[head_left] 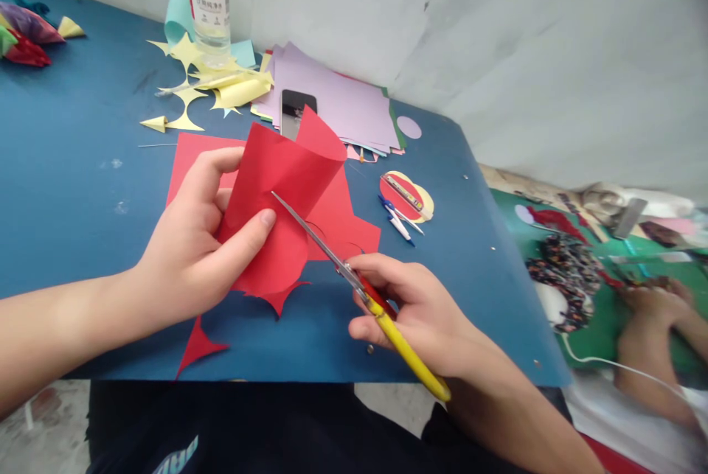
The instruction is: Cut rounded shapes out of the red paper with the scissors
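My left hand [207, 227] is closed on a curled sheet of red paper [276, 179], with the thumb on its near face. In my right hand [414, 312] is a pair of scissors [362, 286] with yellow-and-red handles. Their pointed blades lie close together and reach up-left over the paper; whether the tip touches it, I cannot tell. Beneath my hands a larger piece of red paper [359, 231] lies on the blue table [481, 297]. Red offcuts, one a pointed scrap [200, 347], lie near the front edge.
Behind stand a water bottle [209, 17] and yellow paper scraps [191, 102]. A phone [296, 109] rests on a stack of purple paper [337, 94]. Right of my hands are pens [398, 222] and paper circles with a blade cutter [403, 190]. Another person's hands [658, 297] are at a green table [514, 220].
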The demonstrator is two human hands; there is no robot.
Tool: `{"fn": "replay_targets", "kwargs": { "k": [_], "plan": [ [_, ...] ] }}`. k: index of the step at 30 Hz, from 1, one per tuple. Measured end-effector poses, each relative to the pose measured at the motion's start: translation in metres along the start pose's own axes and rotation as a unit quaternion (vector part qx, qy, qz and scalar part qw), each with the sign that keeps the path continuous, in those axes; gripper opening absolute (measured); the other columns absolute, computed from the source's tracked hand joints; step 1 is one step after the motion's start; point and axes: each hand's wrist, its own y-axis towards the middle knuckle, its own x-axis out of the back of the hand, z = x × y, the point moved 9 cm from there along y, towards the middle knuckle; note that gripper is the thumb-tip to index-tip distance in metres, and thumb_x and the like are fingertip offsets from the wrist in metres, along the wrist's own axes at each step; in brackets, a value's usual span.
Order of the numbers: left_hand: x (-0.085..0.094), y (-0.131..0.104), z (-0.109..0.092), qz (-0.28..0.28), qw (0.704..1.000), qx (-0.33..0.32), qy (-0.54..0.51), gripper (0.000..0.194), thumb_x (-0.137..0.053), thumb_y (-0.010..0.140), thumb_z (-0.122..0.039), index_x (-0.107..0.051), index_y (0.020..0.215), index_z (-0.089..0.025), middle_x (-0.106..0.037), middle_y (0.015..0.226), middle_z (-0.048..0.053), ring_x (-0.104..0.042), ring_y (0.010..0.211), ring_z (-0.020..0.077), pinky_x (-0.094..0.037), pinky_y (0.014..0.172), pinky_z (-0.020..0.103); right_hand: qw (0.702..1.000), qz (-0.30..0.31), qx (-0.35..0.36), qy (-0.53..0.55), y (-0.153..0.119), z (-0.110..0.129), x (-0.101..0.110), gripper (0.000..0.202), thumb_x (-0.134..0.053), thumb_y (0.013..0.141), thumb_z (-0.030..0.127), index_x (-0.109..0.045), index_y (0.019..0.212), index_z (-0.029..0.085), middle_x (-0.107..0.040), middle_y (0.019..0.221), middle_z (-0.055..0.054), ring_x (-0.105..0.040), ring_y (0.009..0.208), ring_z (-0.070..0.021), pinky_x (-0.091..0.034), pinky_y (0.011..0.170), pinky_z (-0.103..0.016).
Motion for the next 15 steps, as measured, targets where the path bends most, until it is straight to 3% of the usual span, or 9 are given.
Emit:
{"fn": "replay_targets", "kwargs": {
  "k": [11, 15],
  "plan": [
    [0.005, 0.000, -0.001, -0.043, 0.999, 0.012, 0.016, 0.046, -0.076, 0.104, -0.020, -0.055, 0.145, -0.031, -0.088, 0.104, -0.001, -0.087, 0.073, 0.0177, -0.073, 0.058, 0.024, 0.997, 0.022, -0.027, 0.065, -0.001, -0.002, -0.004, 0.074, -0.089, 0.089, 0.082, -0.072, 0.120, 0.017, -0.055, 0.070, 0.005, -0.045, 0.060, -0.0124, -0.039, 0.054, -0.027],
    [0.011, 0.002, -0.008, -0.066, 0.997, -0.014, 0.030, 0.045, -0.079, 0.103, -0.019, -0.060, 0.143, -0.029, -0.089, 0.110, 0.000, -0.089, 0.083, 0.0189, -0.076, 0.061, 0.025, 0.992, 0.030, -0.041, 0.115, -0.003, -0.003, -0.007, 0.075, -0.089, 0.089, 0.082, -0.069, 0.122, 0.018, -0.052, 0.071, 0.006, -0.043, 0.060, -0.0117, -0.038, 0.054, -0.026]
  ]
}}
